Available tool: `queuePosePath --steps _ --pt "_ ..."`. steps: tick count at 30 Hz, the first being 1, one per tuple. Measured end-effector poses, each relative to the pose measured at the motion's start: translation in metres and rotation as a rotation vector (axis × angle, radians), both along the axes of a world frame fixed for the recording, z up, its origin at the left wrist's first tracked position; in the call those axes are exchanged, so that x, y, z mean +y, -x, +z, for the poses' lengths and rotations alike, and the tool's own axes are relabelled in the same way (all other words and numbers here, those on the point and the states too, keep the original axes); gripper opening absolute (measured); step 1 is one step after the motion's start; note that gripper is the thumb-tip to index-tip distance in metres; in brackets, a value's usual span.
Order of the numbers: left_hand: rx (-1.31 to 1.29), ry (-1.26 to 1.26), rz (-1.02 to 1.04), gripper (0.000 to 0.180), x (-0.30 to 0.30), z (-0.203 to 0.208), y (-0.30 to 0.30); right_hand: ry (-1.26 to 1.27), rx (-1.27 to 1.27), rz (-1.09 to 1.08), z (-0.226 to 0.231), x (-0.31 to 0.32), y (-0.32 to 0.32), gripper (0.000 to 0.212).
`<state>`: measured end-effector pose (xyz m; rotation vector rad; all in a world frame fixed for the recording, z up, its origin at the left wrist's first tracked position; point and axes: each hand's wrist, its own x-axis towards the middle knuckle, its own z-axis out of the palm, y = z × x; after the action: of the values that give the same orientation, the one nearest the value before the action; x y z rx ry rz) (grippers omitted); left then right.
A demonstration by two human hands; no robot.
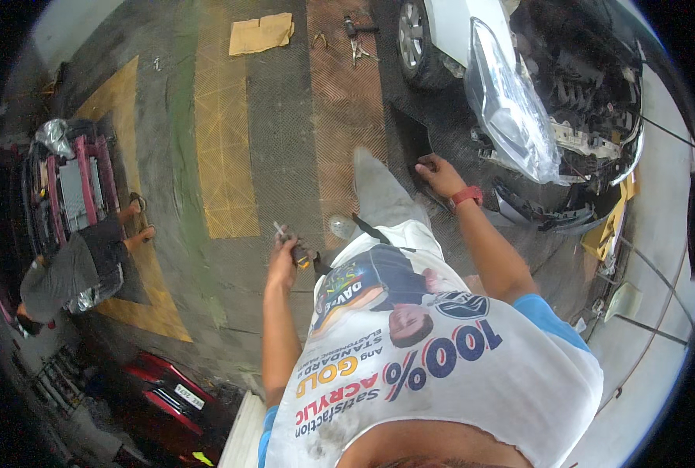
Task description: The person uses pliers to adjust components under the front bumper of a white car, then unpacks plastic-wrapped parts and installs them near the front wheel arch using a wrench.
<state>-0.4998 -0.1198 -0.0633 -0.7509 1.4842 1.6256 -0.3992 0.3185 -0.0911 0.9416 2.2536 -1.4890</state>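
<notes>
My right hand [439,176], with a red watch on the wrist, is closed on the edge of a thin black panel [414,134]. The panel slants up and away just left of the car's front. My left hand [283,259] hangs lower, left of my knee, its fingers closed round a small tool [304,264]. A pale tip shows above those fingers and a yellow-orange part beside them; the rest is hidden, so its exact kind is unclear. Beyond my right hand is a headlight [507,109] wrapped in clear plastic on a white car [449,30].
Loose dark trim [531,209] lies below the car's exposed front. Flat cardboard [260,34], pliers [361,53] and a dark power tool [351,26] rest on the patterned floor. At left, a person [70,269] bends by a dark red car [90,175]. A red bumper [164,394] lies lower left.
</notes>
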Motion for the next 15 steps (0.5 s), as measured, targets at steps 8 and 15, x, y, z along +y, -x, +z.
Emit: queuePosePath --steps 8,15 --pt "0.222 0.110 -0.972 0.028 0.209 -0.016 0.196 -0.052 -0.048 -0.096 -0.178 0.078 0.190 0.060" --pt "0.354 -0.023 -1.125 0.037 0.371 -0.170 0.279 -0.223 -0.416 0.164 -0.378 0.164 0.430 0.067"
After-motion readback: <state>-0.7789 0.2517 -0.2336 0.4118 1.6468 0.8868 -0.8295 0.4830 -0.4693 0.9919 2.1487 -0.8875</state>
